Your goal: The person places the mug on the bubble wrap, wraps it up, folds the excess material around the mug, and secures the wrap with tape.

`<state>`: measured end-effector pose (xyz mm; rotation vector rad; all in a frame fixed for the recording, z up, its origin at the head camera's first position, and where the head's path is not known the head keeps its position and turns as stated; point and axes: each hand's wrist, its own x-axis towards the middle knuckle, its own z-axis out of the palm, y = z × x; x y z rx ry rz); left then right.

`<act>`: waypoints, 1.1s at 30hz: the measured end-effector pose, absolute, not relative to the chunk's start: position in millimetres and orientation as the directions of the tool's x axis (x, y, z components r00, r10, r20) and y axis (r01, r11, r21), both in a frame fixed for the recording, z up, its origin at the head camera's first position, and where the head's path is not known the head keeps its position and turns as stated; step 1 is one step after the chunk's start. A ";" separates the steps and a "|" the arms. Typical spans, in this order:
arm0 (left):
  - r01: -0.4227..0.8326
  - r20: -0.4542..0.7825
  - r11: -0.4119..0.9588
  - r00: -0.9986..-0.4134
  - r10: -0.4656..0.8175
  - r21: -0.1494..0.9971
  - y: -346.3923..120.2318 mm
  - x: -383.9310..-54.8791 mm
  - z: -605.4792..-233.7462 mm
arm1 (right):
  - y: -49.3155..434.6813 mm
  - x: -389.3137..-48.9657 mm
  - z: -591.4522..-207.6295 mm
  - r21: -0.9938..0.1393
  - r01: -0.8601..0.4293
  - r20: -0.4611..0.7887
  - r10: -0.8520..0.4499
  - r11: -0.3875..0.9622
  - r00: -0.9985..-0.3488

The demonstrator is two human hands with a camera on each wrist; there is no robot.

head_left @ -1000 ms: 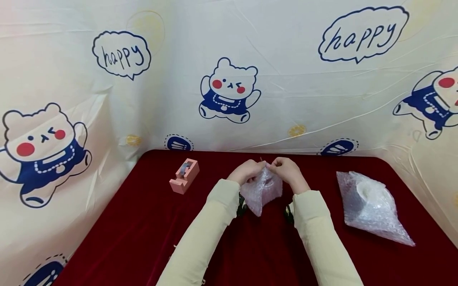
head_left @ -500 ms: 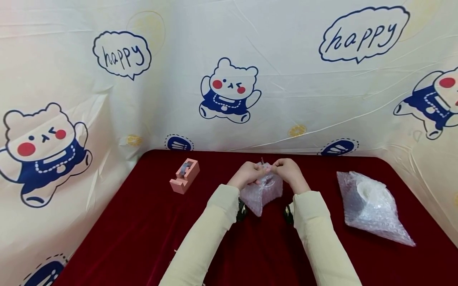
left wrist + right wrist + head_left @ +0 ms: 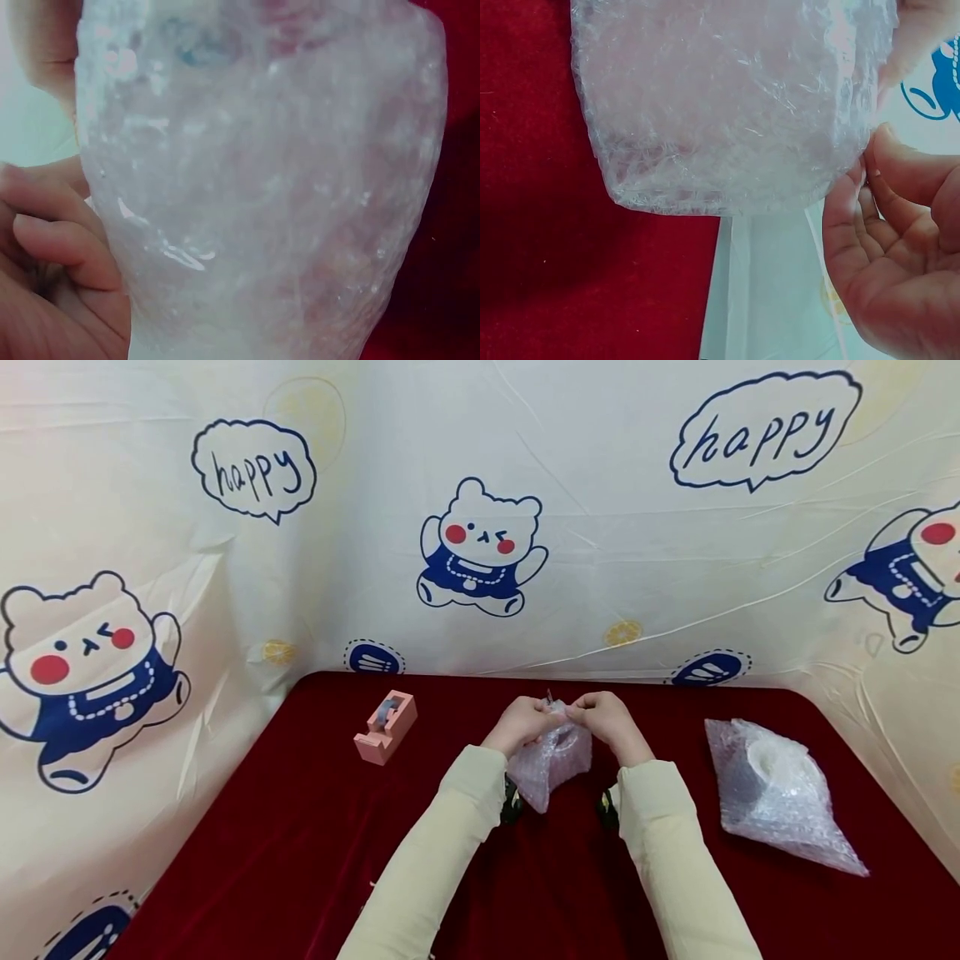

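Both hands meet at the top of a bubble-wrapped bundle (image 3: 551, 768) at the middle of the table; what lies inside cannot be made out. My left hand (image 3: 522, 724) holds the upper edge of the wrap, its fingers curled beside it in the left wrist view. From the other side, my right hand (image 3: 606, 720) pinches the wrap's edge between thumb and fingers, as the right wrist view shows. Clear bubble wrap (image 3: 262, 172) fills most of the left wrist view. A small dark tip (image 3: 549, 696) pokes up behind the fingertips.
A pink tape dispenser (image 3: 386, 727) with a roll of tape stands at the left. At the right lies a second bubble-wrapped package (image 3: 780, 793) with a whitish round thing inside. Dark red cloth (image 3: 300, 843) covers the table, and a printed curtain (image 3: 600, 552) hangs behind.
My left hand has shifted slightly down from the top of the wrap, then a little right. The right hand stays almost in place, and the bundle has hardly moved.
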<state>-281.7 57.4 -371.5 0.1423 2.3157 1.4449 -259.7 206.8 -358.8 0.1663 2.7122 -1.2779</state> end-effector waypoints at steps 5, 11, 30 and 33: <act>-0.159 -0.303 0.463 -0.918 0.257 0.872 60.1 -282.0 -370.9 | 206.2 -258.4 -360.8 -0.743 0.127 -0.132 0.043 0.657 -0.990; -0.126 -0.306 0.501 -0.905 0.296 0.856 58.6 -280.9 -367.9 | 201.5 -256.3 -365.5 -0.737 0.129 -0.074 0.110 0.663 -0.991; 0.025 -0.212 0.610 -0.926 0.313 0.792 59.4 -281.2 -370.3 | 189.2 -256.9 -375.8 -0.751 0.117 -0.002 0.174 0.650 -0.985; 0.046 -0.192 0.616 -0.930 0.313 0.786 60.9 -277.8 -370.6 | 192.9 -256.1 -377.2 -0.765 0.115 -0.005 0.172 0.634 -0.985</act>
